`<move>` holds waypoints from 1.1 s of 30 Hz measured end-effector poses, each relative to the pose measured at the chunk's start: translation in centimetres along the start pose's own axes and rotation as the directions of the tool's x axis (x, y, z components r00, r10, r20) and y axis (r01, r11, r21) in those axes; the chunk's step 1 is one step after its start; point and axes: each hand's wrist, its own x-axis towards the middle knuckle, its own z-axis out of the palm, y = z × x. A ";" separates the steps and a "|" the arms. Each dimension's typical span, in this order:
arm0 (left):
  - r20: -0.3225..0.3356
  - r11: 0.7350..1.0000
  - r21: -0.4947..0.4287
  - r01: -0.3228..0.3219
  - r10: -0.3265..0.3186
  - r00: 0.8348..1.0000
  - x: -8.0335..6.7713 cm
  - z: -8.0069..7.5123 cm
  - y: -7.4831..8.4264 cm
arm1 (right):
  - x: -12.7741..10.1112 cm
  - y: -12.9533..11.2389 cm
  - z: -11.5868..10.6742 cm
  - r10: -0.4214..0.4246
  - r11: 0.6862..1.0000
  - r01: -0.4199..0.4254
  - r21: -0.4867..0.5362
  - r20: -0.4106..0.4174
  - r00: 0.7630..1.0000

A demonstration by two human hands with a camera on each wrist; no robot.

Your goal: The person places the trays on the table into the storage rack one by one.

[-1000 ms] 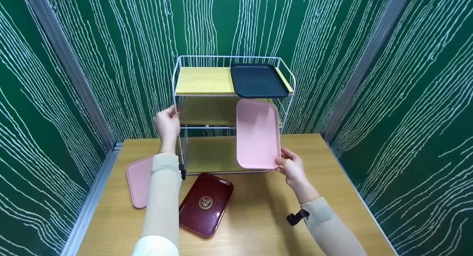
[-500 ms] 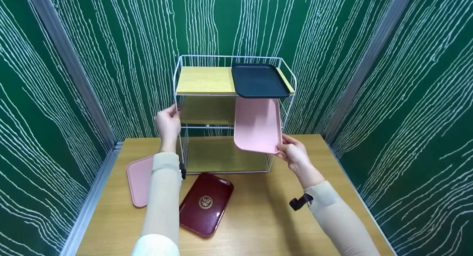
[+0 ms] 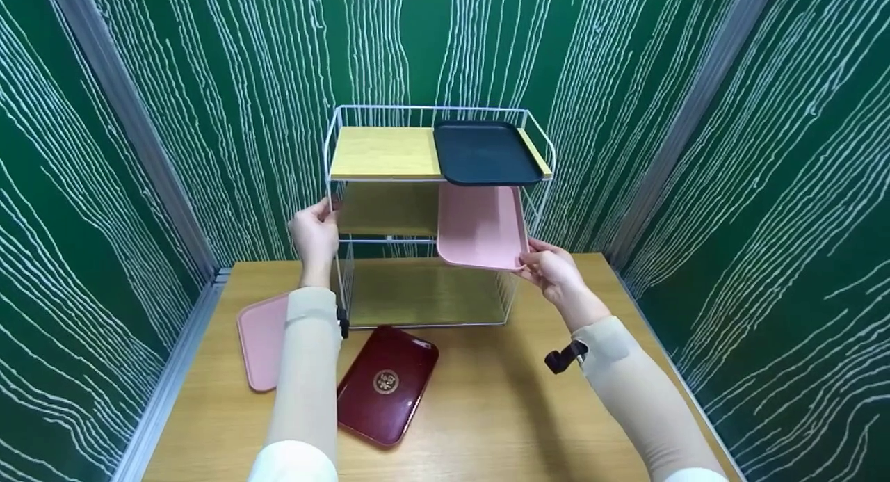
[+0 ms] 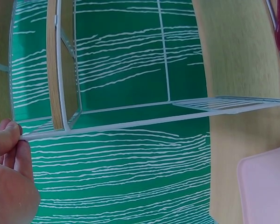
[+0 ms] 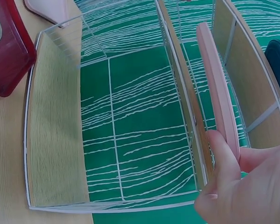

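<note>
My right hand [image 3: 556, 273] pinches the near right corner of a pink tray [image 3: 481, 231], thumb on top and fingers beneath. The tray's far end reaches in under the top shelf, partly hidden there. In the right wrist view the pink tray [image 5: 217, 88] shows edge-on between the middle and top boards. My left hand [image 3: 316, 235] grips the left front post of the white wire shelf rack [image 3: 427, 241] at middle height; in the left wrist view its thumb and fingers close around the wire [image 4: 42, 135]. A black tray [image 3: 490, 151] lies on the right of the top shelf.
A dark red tray [image 3: 389, 387] with a gold round emblem lies on the table [image 3: 487, 412] before the rack. Another pink tray [image 3: 264, 343] lies at left, partly hidden by my left forearm. Green walls [image 3: 765, 190] with white lines enclose the table.
My right hand has raised the pink tray's near end and pushed it forward, so its far end passed beneath the top shelf. My left hand stays on the post.
</note>
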 end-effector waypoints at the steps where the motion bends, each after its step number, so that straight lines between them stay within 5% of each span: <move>1: 0.004 1.000 0.000 0.001 -0.001 1.000 0.0 0.0 0.0 | 0.0 0.0 0.0 0.001 1.000 -0.001 -0.001 -0.004 1.000; 12: -0.017 1.000 0.008 -0.009 0.009 1.000 -0.2 0.0 -0.1 | -0.1 0.6 -0.5 -0.001 1.000 0.002 0.024 -0.046 0.999; 24: -0.020 0.999 0.018 -0.038 0.038 0.999 -0.1 -0.3 0.4 | -0.1 3.1 -0.7 -0.196 0.955 0.201 0.218 -0.044 0.980; 29: -0.001 0.999 0.020 -0.027 0.027 1.000 -0.2 -0.3 0.2 | -0.7 6.2 -0.4 -0.353 0.922 0.355 0.153 -0.039 0.935; 33: 0.008 1.000 0.011 -0.016 0.016 1.000 -0.2 -0.3 0.0 | -0.9 8.1 0.5 -0.509 0.858 0.512 0.030 -0.074 0.857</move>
